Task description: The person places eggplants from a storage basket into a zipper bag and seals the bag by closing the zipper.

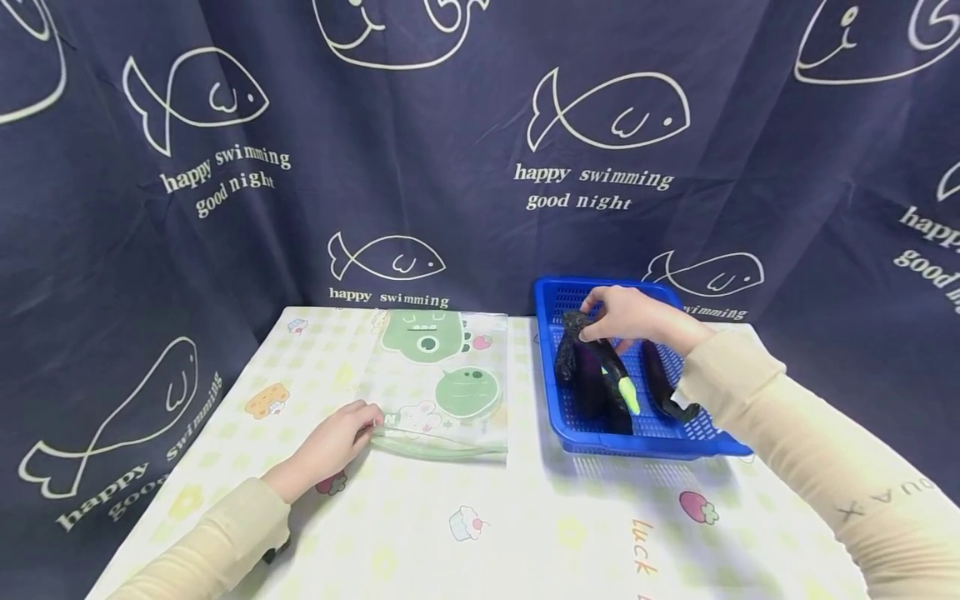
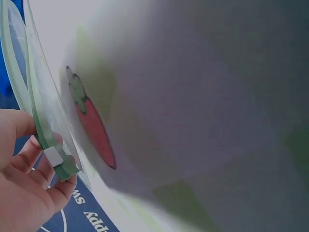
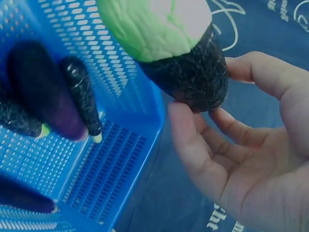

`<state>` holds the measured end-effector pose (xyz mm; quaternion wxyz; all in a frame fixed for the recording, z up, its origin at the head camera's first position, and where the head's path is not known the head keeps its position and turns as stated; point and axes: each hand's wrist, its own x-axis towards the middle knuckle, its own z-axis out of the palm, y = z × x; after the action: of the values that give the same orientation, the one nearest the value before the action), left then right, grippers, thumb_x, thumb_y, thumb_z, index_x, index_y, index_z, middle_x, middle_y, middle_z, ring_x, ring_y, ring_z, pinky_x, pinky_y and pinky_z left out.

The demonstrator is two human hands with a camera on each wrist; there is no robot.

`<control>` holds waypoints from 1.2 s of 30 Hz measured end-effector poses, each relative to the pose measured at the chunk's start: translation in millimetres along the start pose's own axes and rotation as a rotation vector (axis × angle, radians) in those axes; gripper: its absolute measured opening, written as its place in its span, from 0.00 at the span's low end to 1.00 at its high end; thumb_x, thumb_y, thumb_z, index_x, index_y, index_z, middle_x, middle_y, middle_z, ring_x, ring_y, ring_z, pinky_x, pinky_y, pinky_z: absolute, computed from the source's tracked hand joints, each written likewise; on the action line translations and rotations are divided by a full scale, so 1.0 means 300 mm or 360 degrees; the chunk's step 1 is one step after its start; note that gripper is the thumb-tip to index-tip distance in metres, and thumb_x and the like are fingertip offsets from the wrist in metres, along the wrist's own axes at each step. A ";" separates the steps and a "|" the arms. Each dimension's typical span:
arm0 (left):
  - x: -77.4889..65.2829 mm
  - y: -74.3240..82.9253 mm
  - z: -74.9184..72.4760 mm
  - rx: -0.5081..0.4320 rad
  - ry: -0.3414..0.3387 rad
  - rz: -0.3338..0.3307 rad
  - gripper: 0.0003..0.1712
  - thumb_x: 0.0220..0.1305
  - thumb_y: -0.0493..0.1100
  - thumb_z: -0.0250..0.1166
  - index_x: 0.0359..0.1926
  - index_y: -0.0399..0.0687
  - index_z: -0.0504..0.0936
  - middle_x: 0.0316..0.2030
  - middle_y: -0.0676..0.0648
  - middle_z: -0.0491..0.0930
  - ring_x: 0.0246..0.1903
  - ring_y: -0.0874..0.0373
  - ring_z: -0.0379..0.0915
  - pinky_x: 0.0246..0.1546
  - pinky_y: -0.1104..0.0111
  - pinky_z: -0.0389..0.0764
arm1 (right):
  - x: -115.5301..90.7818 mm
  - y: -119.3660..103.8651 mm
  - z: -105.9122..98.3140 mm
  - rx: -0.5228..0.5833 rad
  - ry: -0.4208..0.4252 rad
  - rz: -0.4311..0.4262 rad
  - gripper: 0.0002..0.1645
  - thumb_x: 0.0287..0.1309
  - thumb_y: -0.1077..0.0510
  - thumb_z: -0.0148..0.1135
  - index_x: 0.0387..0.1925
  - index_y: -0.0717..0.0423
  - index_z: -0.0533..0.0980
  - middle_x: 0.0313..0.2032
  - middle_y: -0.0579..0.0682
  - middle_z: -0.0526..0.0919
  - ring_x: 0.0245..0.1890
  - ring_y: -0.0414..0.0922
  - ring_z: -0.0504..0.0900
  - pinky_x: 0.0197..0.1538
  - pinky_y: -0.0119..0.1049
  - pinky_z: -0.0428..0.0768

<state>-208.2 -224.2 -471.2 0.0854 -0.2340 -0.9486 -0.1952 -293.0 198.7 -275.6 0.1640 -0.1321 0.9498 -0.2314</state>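
My right hand [image 1: 626,317] pinches the far end of a dark, wrinkled vegetable with a bright green tip [image 1: 611,360], above the blue basket [image 1: 551,400]. In the right wrist view, its green-and-white end [image 3: 159,29] faces the camera, and the fingertips hold the black end. Dark purple eggplants [image 1: 657,371] and black, wrinkled vegetables [image 1: 566,358] lie in the basket. On the table, my left hand [image 1: 337,442] grips the near left corner of a clear zip bag [image 1: 468,392] printed with green cartoon figures. The left wrist view shows the bag's white slider [image 2: 53,156] by the fingers.
A pale checked cloth with cartoon prints covers the table [image 1: 420,533]. The basket stands at the back right, to the right of the bag. Behind the table hangs a dark blue curtain [image 1: 465,167] with white fish drawings.
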 end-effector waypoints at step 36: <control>0.023 0.038 -0.035 0.0027 0.0061 0.0066 0.13 0.56 0.28 0.63 0.37 0.50 0.74 0.29 0.57 0.69 0.27 0.65 0.64 0.29 0.72 0.73 | -0.028 -0.123 0.142 0.0030 0.0098 -0.0314 0.26 0.50 0.53 0.69 0.51 0.55 0.73 0.39 0.55 0.82 0.19 0.47 0.81 0.24 0.35 0.81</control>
<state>-208.0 -216.5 -456.1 0.1095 -0.2491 -0.9434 -0.1899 -263.0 152.9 -291.3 0.1122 -0.2164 0.9346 -0.2592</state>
